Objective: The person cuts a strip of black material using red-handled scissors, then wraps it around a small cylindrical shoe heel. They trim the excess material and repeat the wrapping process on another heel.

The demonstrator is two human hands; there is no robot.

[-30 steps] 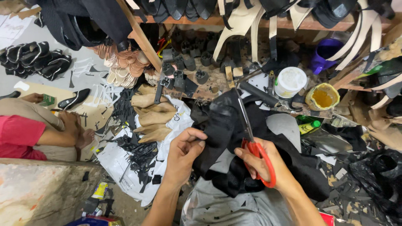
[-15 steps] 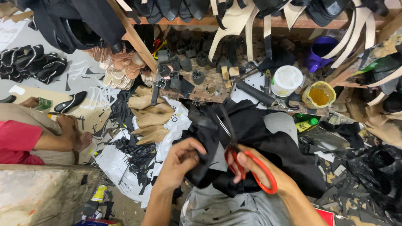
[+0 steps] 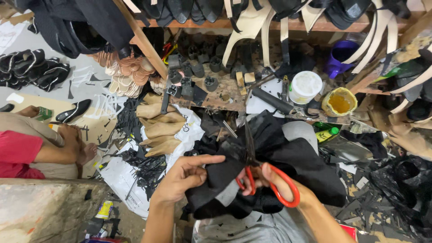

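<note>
Even, soft light falls from above, bright on the white plastic tub (image 3: pixel 305 86) and the pale grey floor (image 3: pixel 85 76). Black fabric swallows detail. Shelf undersides lie in deep shadow. Edges bow with wide-angle distortion; focus is sharp, without motion blur.

— What sits on the wooden bench (image 3: pixel 225 96)?

— A white lidded tub (image 3: pixel 304 87) near its right end, a yellow pot (image 3: pixel 339 101) of glue just beside it, and a purple jug (image 3: pixel 338 58) behind both. Black buckles (image 3: pixel 191 76) cluster toward the left end.

— And below its front edge?

— Tan shoe pieces (image 3: pixel 159 123) stacked on white paper (image 3: pixel 130 173), with black offcuts (image 3: pixel 144 164) scattered over it. At the far left, another person's forearm (image 3: pixel 54 150).
</note>
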